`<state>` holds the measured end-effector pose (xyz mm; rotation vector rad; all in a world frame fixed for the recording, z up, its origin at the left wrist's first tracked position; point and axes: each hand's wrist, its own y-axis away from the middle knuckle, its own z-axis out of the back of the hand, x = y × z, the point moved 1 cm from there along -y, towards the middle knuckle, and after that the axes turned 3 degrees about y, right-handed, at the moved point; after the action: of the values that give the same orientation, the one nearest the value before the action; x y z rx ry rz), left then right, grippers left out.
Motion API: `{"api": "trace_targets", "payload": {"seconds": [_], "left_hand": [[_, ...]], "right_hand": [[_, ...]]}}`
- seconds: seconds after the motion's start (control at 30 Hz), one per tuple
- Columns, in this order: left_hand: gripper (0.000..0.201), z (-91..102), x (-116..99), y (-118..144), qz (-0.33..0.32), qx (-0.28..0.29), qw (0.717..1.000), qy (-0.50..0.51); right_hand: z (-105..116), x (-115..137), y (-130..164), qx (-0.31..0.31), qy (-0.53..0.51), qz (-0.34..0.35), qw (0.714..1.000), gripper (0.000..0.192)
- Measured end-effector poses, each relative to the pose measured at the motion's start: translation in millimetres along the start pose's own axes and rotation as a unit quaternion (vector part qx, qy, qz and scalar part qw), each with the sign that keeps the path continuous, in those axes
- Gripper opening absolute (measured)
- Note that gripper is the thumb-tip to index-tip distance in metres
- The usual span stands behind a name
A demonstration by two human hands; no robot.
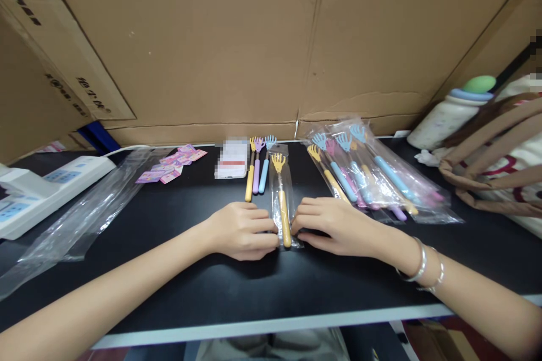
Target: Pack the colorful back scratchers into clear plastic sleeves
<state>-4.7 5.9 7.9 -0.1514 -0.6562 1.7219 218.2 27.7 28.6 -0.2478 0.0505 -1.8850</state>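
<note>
Both hands rest on the black counter (169, 225), flanking one yellow back scratcher (283, 203) inside a clear sleeve (276, 220). The left hand (243, 231) pinches the sleeve's left edge near the bottom end; the right hand (334, 225) pinches its right edge, fingers pressed together on the film. The scratcher's long axis runs away from the person, claw end far, handle end between the two grips. Both hands are equally near. Three loose scratchers (257, 166) lie just left of it; a pile of bagged scratchers (368, 175) lies right. Empty bags (80, 214) sit well left.
</note>
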Motion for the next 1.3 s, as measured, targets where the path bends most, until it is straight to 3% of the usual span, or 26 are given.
{"api": "trace_targets", "payload": {"seconds": [1.0, 1.3], "left_hand": [[0.012, 0.3, -0.6, -0.6, 0.018, 0.0, 1.0, 0.009], [0.018, 1.8, 1.2, -0.6, 0.032, 0.0, 0.999, 0.016]], "right_hand": [[4.7, -0.9, 0.0, -0.019, 0.009, -0.009, 1.0, 0.02], [-0.6, -5.0, -0.7, -0.017, -0.038, -0.02, 0.999, 0.015]]}}
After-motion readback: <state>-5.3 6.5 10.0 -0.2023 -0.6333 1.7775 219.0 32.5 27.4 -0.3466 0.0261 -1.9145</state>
